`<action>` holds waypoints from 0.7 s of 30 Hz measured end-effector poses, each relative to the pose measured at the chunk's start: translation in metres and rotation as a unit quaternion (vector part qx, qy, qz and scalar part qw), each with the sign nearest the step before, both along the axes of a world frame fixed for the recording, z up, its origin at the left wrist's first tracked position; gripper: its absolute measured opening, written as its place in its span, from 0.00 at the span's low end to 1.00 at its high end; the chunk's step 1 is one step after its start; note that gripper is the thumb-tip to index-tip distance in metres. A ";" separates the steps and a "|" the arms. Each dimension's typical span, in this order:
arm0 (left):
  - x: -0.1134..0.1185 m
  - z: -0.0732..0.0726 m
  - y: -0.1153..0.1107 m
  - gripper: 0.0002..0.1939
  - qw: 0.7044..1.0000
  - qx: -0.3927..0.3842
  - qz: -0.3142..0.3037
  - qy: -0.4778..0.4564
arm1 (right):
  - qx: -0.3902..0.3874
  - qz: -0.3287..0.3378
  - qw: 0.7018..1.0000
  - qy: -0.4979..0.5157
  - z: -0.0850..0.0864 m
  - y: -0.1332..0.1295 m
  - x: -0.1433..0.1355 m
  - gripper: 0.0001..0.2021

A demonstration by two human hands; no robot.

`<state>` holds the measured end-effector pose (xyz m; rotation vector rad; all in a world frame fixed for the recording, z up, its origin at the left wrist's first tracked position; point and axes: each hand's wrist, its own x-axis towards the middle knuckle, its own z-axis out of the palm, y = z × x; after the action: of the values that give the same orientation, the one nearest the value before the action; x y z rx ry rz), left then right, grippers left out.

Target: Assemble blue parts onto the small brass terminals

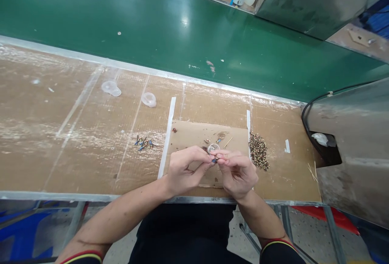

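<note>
Left hand (189,169): thumb and forefinger pinched on a small blue-and-brass piece (214,160), held above the cardboard sheet (194,129). Right hand (240,173): fingertips likewise closed on the piece. Clear round dish (213,147) just beyond. Brass heap (259,152) lies to the right; blue-tipped pieces (144,143) lie left, on the bench (91,158).

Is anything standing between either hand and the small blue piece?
Nothing visible: the left hand and right hand meet at the small blue piece. The round clear dish lies just beyond, not between.
</note>
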<state>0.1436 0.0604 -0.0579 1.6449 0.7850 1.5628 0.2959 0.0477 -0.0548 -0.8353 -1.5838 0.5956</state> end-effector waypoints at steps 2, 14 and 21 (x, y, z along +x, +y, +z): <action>-0.004 0.002 0.003 0.06 1.000 0.005 -0.007 0.015 | -0.006 0.021 1.000 0.001 -0.001 0.003 0.004 0.12; -0.128 -0.029 -0.023 0.06 0.877 0.013 0.250 0.410 | 0.059 -0.151 0.984 -0.076 0.007 0.035 0.065 0.11; -0.127 -0.027 -0.017 0.02 0.848 0.074 0.289 0.437 | 0.042 -0.101 0.980 -0.164 0.012 0.040 0.076 0.06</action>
<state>0.0170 0.0433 -0.0849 2.4192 1.8044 1.1773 0.3716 0.0872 -0.0430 -1.0559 -1.7773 0.2511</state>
